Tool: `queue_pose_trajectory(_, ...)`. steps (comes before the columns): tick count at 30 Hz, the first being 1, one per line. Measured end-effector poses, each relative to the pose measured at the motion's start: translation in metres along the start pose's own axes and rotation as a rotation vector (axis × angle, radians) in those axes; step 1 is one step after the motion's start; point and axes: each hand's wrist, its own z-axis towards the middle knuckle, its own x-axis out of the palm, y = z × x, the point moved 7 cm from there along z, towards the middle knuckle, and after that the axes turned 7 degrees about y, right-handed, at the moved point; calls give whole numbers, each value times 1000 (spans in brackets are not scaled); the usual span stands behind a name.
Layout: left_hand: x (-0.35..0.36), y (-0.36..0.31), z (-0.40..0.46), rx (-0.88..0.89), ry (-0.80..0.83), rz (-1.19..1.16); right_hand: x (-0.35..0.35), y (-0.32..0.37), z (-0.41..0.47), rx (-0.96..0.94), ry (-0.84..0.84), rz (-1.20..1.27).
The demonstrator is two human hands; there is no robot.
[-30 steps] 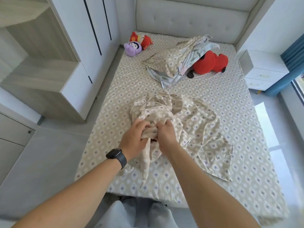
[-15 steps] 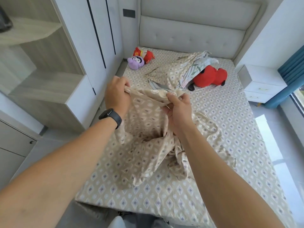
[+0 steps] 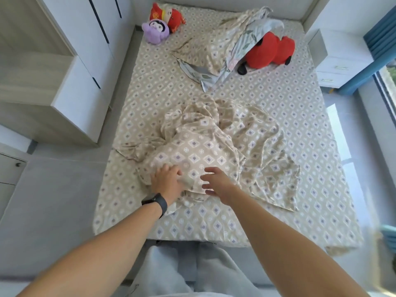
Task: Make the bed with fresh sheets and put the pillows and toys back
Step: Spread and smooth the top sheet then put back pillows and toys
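Observation:
A crumpled beige diamond-print cloth [image 3: 216,144] lies in a heap on the middle of the bed [image 3: 300,116], which carries a sheet of the same print. My left hand [image 3: 168,182], with a black watch on its wrist, lies on the near edge of the heap and pinches a fold of it. My right hand [image 3: 216,181] is beside it with fingers spread over the cloth, holding nothing. Near the headboard a beige pillow [image 3: 205,50] lies on a grey floral one [image 3: 244,39]. A big red plush [image 3: 267,52], a purple plush [image 3: 155,31] and a red doll [image 3: 167,15] lie there too.
White wardrobe doors and an open wooden shelf unit [image 3: 64,67] stand close along the bed's left side. A white nightstand [image 3: 340,54] and a blue curtain [image 3: 379,39] are at the right. My legs touch the foot of the bed.
The cloth was lifted and held spread between both hands half a second ago. Now it is back down on the bed, my right hand has let go and both hands are low at its near edge.

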Motion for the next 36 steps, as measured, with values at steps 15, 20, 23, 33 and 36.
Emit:
queue_pose_trajectory(15,172,-142,13,144,443,38,-223,-110,40,177,-93,-215)
queue_pose_trajectory(20,247,-199,31,-66,491,-97,-331,-133,61,176,-63,-426)
queue_pose_trajectory(23,296,-243,26,-94,567,-148,-387,-138,72,148,-84,-621)
queue_pose_trajectory(33,387,-292,90,69,552,8,-439,-203,179,156,-30,-1227)
queue_pose_trajectory(36,416,-284,119,122,542,84,-446,-229,209,170,-30,-1345)
